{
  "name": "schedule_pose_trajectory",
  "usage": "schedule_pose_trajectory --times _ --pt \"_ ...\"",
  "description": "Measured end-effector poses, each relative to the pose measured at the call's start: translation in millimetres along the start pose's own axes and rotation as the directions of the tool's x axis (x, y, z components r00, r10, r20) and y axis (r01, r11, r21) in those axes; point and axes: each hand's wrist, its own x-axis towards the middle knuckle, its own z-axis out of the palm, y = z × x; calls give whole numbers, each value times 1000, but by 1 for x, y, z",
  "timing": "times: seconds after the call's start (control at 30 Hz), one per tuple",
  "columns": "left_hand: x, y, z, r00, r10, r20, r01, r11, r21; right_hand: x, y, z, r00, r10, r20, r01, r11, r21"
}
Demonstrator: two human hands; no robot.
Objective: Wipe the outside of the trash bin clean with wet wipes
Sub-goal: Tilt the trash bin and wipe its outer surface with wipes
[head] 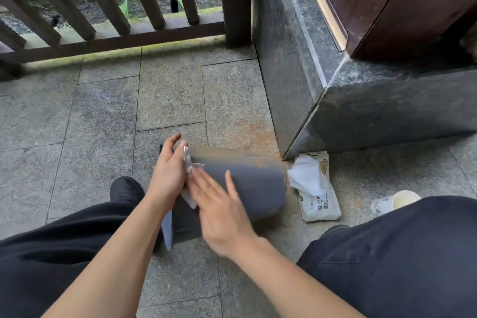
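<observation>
Hands (196, 188) with wet wipe (188, 195) on sideways trash bin (247, 183).

A grey granite-tiled floor (103, 116) fills the near ground, stained orange-brown towards the right. Along the far left runs a dark brown wooden railing (111, 36) with upright slats; green leaves (126, 2) show beyond it. At the far right stands a dark polished stone plinth (387, 100) carrying a dark brown wooden panel (402, 8). A white paper cup (405, 200) lies at the near right on the floor.
</observation>
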Motion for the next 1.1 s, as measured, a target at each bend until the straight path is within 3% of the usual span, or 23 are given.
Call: schedule_pose_trajectory --times 0.13,0.23,0.33,0.43,0.5,0.57,0.67,0.73,0.83,0.9,0.93,1.03,1.1 --pt "-7 -36 5 996 -93 -11 94 994 57 -21 55 -7 969 246 2 -244 962 -127" --pt "-24 -56 24 991 -129 -46 133 987 93 -30 82 -10 914 395 -99 -407 892 -196" --pt "-11 -49 30 987 -116 -112 121 992 43 -27 108 -23 781 585 -219 -617 778 -119" --pt "5 -32 13 975 -166 -144 169 986 8 -26 122 -35 698 688 -197 -706 708 -28" --pt "9 -21 -1 969 -183 -169 192 980 42 -21 112 -36 728 671 -138 -681 731 -41" --pt "8 -10 -14 954 -212 -212 233 969 77 -14 88 -27 818 570 -75 -574 818 -39" --pt "5 5 -22 937 -244 -250 263 964 46 -3 30 -13 973 223 54 -227 972 61" --pt "-2 14 -16 951 -178 -254 189 982 18 3 -2 -6 996 23 89 -35 990 133" --pt "-17 22 6 984 -70 -163 73 997 12 9 -3 -12 999 -17 41 10 986 166" --pt "-26 23 18 996 19 -93 -15 999 47 11 20 -20 995 95 20 -96 988 119" --pt "-28 23 22 996 59 -69 -52 994 98 11 36 -23 976 216 27 -217 971 99" --pt "-29 23 24 996 89 -15 -84 974 210 2 90 -33 787 615 56 -617 783 76" --pt "-28 21 20 996 86 38 -92 977 190 -7 114 -37 676 735 53 -736 671 91"
